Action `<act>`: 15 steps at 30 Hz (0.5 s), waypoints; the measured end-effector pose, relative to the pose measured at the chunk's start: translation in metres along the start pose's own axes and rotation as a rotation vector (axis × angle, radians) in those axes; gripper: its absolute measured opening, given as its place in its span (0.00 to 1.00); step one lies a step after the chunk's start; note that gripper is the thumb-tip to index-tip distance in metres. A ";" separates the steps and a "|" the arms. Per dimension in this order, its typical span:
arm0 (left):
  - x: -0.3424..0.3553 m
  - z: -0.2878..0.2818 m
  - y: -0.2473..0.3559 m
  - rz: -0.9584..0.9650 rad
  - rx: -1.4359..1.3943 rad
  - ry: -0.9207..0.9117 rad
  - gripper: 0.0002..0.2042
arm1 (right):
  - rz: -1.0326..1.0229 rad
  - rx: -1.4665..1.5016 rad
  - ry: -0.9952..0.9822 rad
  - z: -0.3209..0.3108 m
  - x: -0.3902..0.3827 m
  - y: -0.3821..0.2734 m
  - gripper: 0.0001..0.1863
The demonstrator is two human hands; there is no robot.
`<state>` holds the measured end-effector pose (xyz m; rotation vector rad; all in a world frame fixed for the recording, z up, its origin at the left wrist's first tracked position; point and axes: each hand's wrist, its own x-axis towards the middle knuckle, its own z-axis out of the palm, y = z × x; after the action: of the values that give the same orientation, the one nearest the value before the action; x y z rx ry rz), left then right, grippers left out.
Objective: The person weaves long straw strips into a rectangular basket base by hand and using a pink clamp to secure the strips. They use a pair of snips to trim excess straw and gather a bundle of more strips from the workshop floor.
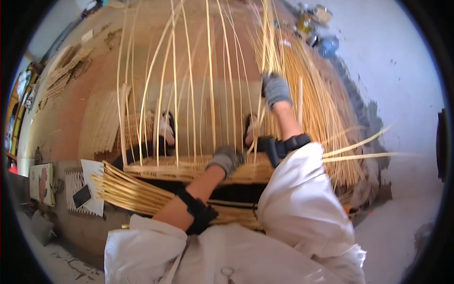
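Note:
A low woven wicker panel (pixel 156 163) lies across in front of me, with tall pale upright rods (pixel 211 85) rising from it in a spaced row. My left hand (pixel 227 160), in a grey glove, rests at the panel's woven edge. Its fingers are curled, and what they hold is hidden. Farther out on the right, my right hand (pixel 276 90), also gloved, is closed round several long wicker rods (pixel 268 47). Those rods run away from me above the hand. Black bands circle both my forearms.
A large heap of loose rods (pixel 321 113) lies along the right wall. Another rod bundle (pixel 135 189) lies close to me at the left. Woven slats (pixel 111 118) and scrap strips (pixel 64 71) are on the floor. A dark phone-like slab (pixel 82 196) rests on white sheets. Containers (pixel 327 46) stand far right.

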<state>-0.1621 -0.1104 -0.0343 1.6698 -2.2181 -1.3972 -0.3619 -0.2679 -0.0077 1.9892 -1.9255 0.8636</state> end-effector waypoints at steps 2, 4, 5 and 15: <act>0.001 -0.009 -0.009 -0.121 -0.002 -0.065 0.20 | 0.214 0.576 0.044 -0.111 -0.037 -0.088 0.11; -0.002 -0.015 0.002 -0.137 0.058 -0.157 0.21 | 0.468 1.122 0.170 -0.141 -0.106 -0.077 0.07; -0.001 -0.014 -0.005 -0.140 0.047 -0.159 0.21 | 0.411 1.172 0.251 -0.139 -0.145 -0.062 0.07; 0.017 -0.004 0.016 -0.297 -0.534 0.270 0.25 | 0.597 1.377 0.104 -0.178 -0.181 -0.103 0.22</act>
<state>-0.1789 -0.1260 -0.0291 1.8780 -1.3399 -1.5293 -0.2972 -0.0086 0.0559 1.6209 -2.0288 2.9583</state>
